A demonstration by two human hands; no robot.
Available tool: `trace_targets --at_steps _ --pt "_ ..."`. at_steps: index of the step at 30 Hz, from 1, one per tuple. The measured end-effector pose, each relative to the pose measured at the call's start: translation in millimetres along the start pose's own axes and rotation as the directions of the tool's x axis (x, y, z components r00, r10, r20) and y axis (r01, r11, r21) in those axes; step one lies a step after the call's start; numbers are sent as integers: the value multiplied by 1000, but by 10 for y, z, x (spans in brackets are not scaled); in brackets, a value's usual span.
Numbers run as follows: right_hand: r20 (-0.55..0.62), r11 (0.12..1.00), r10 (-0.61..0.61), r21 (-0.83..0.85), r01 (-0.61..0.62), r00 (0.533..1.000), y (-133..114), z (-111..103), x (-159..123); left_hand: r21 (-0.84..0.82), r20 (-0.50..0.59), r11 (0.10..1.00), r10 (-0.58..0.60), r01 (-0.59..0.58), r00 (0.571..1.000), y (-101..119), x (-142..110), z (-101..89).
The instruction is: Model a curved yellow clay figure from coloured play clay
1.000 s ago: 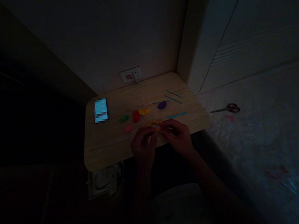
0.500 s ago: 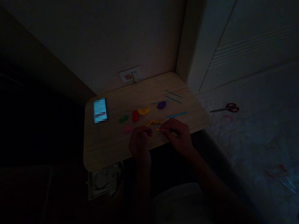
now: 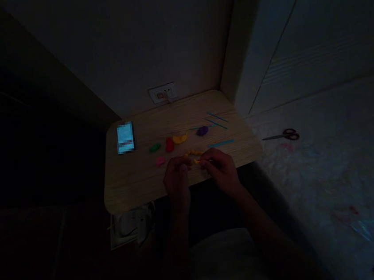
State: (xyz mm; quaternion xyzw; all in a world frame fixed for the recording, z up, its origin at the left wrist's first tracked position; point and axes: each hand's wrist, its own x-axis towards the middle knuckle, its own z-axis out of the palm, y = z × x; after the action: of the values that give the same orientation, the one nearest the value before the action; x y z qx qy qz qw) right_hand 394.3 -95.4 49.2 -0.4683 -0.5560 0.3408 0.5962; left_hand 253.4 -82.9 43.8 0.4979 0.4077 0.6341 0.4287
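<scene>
In the dim head view, my right hand (image 3: 221, 167) is closed in a pinch on a small yellow piece of modelling clay (image 3: 196, 161) just above the wooden table. My left hand (image 3: 176, 176) is to its left, fingers curled together; whatever they may hold is hidden. Just beyond both hands lies a curved row of small yellow clay balls (image 3: 193, 152), its ends partly covered by my fingers. A pink clay lump (image 3: 160, 160) rests beside my left hand. Farther back are red (image 3: 169, 144), green (image 3: 155, 148), yellow (image 3: 180, 139) and purple clay lumps (image 3: 202, 131).
Thin blue sticks (image 3: 217, 123) and a flat blue strip (image 3: 221, 143) lie on the table's (image 3: 127, 182) right side. A phone with a lit, blurred screen (image 3: 125, 137) is at the left. Scissors (image 3: 290, 134) lie off to the right, beyond the table. A wall socket (image 3: 162, 93) is behind.
My left hand has shifted slightly right, towards the yellow piece. My right hand has moved a little left and keeps its pinch. The other things stay put.
</scene>
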Motion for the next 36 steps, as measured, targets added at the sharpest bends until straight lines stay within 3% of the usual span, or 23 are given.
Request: trace_targets --at_steps 10,20,30,36 --pt "4 1000 -17 -15 17 1000 -21 -20 6 97 72 995 29 -36 997 18 -37 35" --pt "27 999 -41 -9 41 999 -40 -29 -1 249 165 934 219 -256 962 45 10 -24" --pt "49 1000 -25 -4 25 998 -57 -44 -8 240 193 930 234 -277 953 71 21 -46" --pt "143 993 -96 -50 104 985 -65 -61 -3 268 219 936 171 -228 961 126 -34 -14"
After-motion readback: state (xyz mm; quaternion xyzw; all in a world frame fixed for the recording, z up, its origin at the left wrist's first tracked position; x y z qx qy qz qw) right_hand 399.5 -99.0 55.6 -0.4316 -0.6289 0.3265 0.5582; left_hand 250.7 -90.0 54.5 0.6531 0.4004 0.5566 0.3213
